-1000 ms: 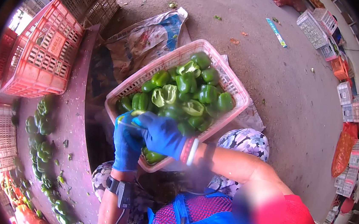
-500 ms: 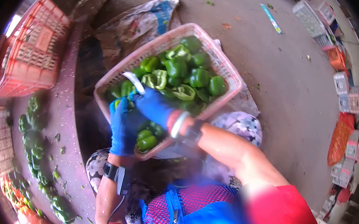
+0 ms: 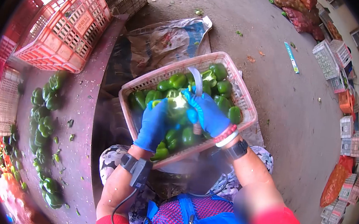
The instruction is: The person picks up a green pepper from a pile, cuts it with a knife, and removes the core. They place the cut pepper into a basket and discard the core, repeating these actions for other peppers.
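My left hand point(image 3: 152, 124), in a blue glove, is closed on the left side of a green bell pepper point(image 3: 176, 106) with a pale, cut-open top. My right hand point(image 3: 211, 117), gloved as well, grips a knife; its curved blade point(image 3: 196, 80) points up and away, and part of its handle point(image 3: 197, 129) shows below the fingers. The right fingertips are close to the pepper's right side; contact is hard to make out. Both hands are above a pink plastic crate point(image 3: 245, 105) holding several green bell peppers point(image 3: 224, 88), some cut.
Left of the crate is a ledge point(image 3: 81, 116) with a row of green peppers point(image 3: 44, 121) and a large pink crate point(image 3: 78, 26). A crumpled sack point(image 3: 164, 38) lies behind my crate. Stacked crates point(image 3: 327, 61) and an orange mesh sack point(image 3: 336, 181) line the right.
My view has shifted, so the crate appears lower and further right. My hands have moved apart, the knife blade now points up, and the pepper's cut opening shows between them.
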